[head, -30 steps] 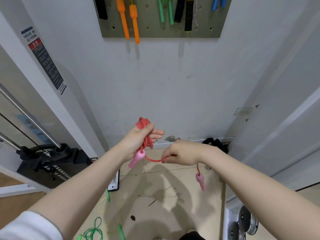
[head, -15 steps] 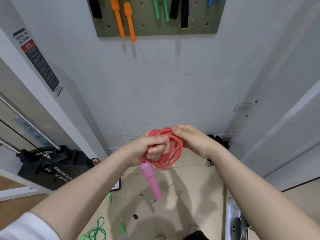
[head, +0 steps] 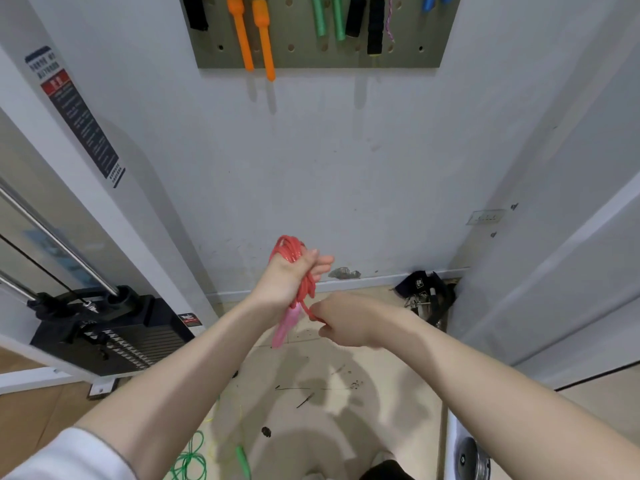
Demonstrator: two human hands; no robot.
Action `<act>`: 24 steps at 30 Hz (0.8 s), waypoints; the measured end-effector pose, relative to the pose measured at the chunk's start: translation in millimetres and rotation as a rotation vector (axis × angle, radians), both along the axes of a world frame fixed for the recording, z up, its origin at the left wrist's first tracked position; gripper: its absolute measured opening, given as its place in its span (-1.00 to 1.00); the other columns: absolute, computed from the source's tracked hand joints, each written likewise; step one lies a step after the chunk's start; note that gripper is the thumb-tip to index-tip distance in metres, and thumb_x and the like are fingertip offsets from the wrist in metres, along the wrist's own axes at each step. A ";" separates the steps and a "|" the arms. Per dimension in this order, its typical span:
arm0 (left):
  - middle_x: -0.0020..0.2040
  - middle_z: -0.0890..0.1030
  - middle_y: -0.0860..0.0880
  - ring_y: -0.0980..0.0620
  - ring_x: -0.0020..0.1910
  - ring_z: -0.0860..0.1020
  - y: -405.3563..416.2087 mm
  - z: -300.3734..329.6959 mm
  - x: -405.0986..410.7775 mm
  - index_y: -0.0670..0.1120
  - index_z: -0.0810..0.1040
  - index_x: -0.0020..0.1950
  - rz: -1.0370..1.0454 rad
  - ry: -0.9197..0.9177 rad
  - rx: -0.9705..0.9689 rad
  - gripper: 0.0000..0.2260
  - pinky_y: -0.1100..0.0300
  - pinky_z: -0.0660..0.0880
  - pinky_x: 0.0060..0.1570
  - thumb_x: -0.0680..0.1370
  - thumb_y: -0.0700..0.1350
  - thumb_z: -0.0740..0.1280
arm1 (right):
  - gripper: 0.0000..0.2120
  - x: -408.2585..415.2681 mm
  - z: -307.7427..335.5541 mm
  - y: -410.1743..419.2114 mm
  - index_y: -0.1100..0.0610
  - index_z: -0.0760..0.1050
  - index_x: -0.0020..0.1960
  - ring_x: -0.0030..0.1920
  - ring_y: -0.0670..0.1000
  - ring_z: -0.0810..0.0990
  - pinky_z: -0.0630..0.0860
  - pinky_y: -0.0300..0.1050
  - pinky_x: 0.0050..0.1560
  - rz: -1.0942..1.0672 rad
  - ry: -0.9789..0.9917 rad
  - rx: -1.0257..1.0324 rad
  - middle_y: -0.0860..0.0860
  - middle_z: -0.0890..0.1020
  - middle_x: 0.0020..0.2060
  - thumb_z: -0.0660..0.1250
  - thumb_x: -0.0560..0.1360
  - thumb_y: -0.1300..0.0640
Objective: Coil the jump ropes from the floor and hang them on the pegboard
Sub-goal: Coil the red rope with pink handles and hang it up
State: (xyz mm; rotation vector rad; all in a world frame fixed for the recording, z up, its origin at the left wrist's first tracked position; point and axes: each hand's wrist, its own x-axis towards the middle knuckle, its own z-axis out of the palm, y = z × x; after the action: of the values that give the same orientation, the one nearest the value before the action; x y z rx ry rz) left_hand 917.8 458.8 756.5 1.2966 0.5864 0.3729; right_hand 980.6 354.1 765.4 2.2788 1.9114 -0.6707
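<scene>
Red jump rope [head: 294,258] coiled in left hand [head: 287,282], clear of wall [head: 346,168].

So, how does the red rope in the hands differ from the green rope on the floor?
The red rope is gathered into a tight coil, gripped by the left hand, with the right hand pinching one strand; the green rope lies in loose loops on the floor, untouched. The red rope has a pink handle, the green rope a green handle. Neither hangs on the pegboard yet.
</scene>
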 end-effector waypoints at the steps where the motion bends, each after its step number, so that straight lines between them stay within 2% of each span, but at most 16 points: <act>1: -0.16 0.63 -0.07 0.20 -0.36 0.60 -2.7 -3.5 -0.6 -0.24 0.52 -0.05 -0.023 0.073 0.094 -0.84 0.37 0.52 -0.32 0.60 -0.19 0.20 | -0.74 -2.7 6.9 2.1 0.24 0.44 0.20 0.15 0.19 0.51 0.44 -0.04 0.00 0.048 -0.087 0.022 0.20 0.53 0.15 0.17 0.55 0.18; 3: -0.40 0.54 0.00 0.06 -0.46 0.48 -6.2 -2.7 -4.5 -0.12 0.48 -0.19 -0.091 0.211 0.245 -0.82 0.31 0.37 -0.53 0.58 -0.10 0.25 | -0.77 -2.1 22.6 3.4 0.18 0.49 0.16 0.13 0.18 0.53 0.43 -0.03 0.02 0.093 -0.238 0.139 0.15 0.55 0.14 0.18 0.54 0.18; 4: -0.47 0.49 -0.03 0.01 -0.51 0.41 -4.8 -0.3 -6.5 -0.11 0.42 -0.27 -0.133 0.271 0.295 -0.73 0.34 0.28 -0.56 0.58 -0.01 0.23 | -0.79 0.7 31.2 2.5 0.13 0.52 0.12 0.10 0.15 0.55 0.41 -0.05 0.04 0.111 -0.312 0.214 0.11 0.58 0.09 0.19 0.54 0.16; 6: -0.49 0.49 -0.15 -0.01 -0.58 0.40 1.0 8.3 -9.0 -0.17 0.42 -0.34 -0.216 0.268 0.291 -0.57 0.34 0.31 -0.53 0.61 0.08 0.14 | -0.82 9.8 44.5 0.2 0.10 0.53 0.06 0.03 0.11 0.58 0.33 -0.08 0.12 0.127 -0.398 0.348 0.06 0.64 -0.01 0.22 0.53 0.07; 8: -0.48 0.56 -0.14 0.03 -0.55 0.49 5.0 20.8 -10.1 -0.19 0.50 -0.36 -0.302 0.201 0.198 -0.47 0.28 0.43 -0.47 0.62 0.12 0.05 | -0.75 18.4 52.6 -2.6 0.12 0.47 0.03 -0.03 0.13 0.59 0.29 -0.08 0.16 0.058 -0.344 0.475 0.07 0.65 -0.09 0.30 0.48 -0.04; 10: -0.44 0.59 -0.15 0.01 -0.51 0.53 6.6 34.1 -9.0 -0.20 0.53 -0.30 -0.379 0.219 0.092 -0.43 0.27 0.47 -0.46 0.59 0.19 0.01 | -0.58 27.0 49.8 -2.3 0.16 0.43 -0.01 -0.12 0.15 0.59 0.35 -0.03 0.08 -0.025 -0.264 0.639 0.08 0.62 -0.14 0.40 0.36 -0.15; 12: -0.46 0.58 -0.18 0.01 -0.55 0.49 9.2 42.2 -6.8 -0.22 0.54 -0.30 -0.470 0.286 -0.004 -0.35 0.28 0.45 -0.50 0.54 0.30 -0.02 | -0.42 34.4 44.7 -0.8 0.16 0.43 0.03 -0.14 0.15 0.59 0.39 -0.02 -0.01 -0.116 -0.231 0.718 0.06 0.56 -0.07 0.42 0.25 -0.25; 13: -0.48 0.56 -0.18 0.01 -0.58 0.46 11.3 46.4 -6.0 -0.23 0.54 -0.32 -0.520 0.311 -0.038 -0.29 0.27 0.43 -0.51 0.50 0.35 -0.04 | -0.36 36.2 45.4 0.0 0.15 0.42 0.10 -0.08 0.14 0.58 0.40 -0.03 -0.01 -0.150 -0.191 0.719 0.04 0.53 0.00 0.41 0.24 -0.29; 16: -0.54 0.51 -0.15 0.02 -0.63 0.43 17.1 62.1 -6.1 -0.26 0.52 -0.32 -0.681 0.348 -0.054 -0.19 0.28 0.41 -0.56 0.33 0.48 -0.08 | -0.18 41.0 50.2 1.0 0.11 0.32 0.35 0.21 0.01 0.47 0.38 -0.05 0.20 -0.171 0.062 0.714 0.01 0.39 0.28 0.43 0.24 -0.27; 18: -0.57 0.50 -0.13 0.04 -0.66 0.42 18.3 71.0 -4.3 -0.27 0.49 -0.32 -0.768 0.361 -0.012 -0.18 0.31 0.40 -0.59 0.33 0.46 -0.13 | -0.19 45.2 55.3 3.0 0.08 0.27 0.42 0.34 -0.05 0.37 0.28 -0.13 0.36 -0.153 0.185 0.595 0.00 0.34 0.38 0.47 0.29 -0.19; 19: -0.58 0.50 -0.12 0.05 -0.68 0.43 17.9 75.8 -2.3 -0.28 0.47 -0.32 -0.794 0.357 -0.005 -0.19 0.33 0.39 -0.61 0.36 0.44 -0.16 | -0.32 46.3 58.4 3.9 0.07 0.32 0.38 0.30 -0.07 0.43 0.32 -0.17 0.34 -0.155 0.332 0.507 0.02 0.44 0.33 0.47 0.34 -0.07; 21: -0.57 0.52 -0.10 0.06 -0.67 0.45 18.8 84.3 3.9 -0.29 0.45 -0.30 -0.795 0.329 -0.034 -0.21 0.33 0.40 -0.62 0.43 0.40 -0.18 | -0.65 46.9 64.7 4.2 0.07 0.44 0.20 -0.06 -0.08 0.63 0.54 -0.23 0.05 -0.224 0.812 0.352 0.07 0.65 -0.02 0.40 0.44 0.24; 22: -0.54 0.54 -0.10 0.05 -0.65 0.47 19.6 88.8 6.6 -0.28 0.47 -0.29 -0.784 0.313 -0.055 -0.23 0.31 0.43 -0.60 0.43 0.40 -0.15 | -0.67 47.9 67.3 3.9 0.07 0.44 0.16 -0.20 -0.09 0.64 0.57 -0.27 -0.11 -0.251 0.980 0.326 0.08 0.66 -0.15 0.35 0.46 0.34; 24: -0.49 0.57 -0.11 0.05 -0.62 0.49 22.2 94.5 11.0 -0.24 0.52 -0.28 -0.764 0.306 -0.063 -0.26 0.29 0.44 -0.55 0.36 0.41 -0.06 | -0.65 51.7 70.9 5.1 0.10 0.42 0.18 -0.25 -0.07 0.64 0.56 -0.28 -0.19 -0.266 1.078 0.301 0.12 0.66 -0.21 0.31 0.46 0.39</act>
State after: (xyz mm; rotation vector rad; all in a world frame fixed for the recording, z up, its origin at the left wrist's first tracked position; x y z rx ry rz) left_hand 928.8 481.0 851.0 1.4220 0.3115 -0.4771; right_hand 1032.3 359.2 836.3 2.6335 2.1350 -2.1144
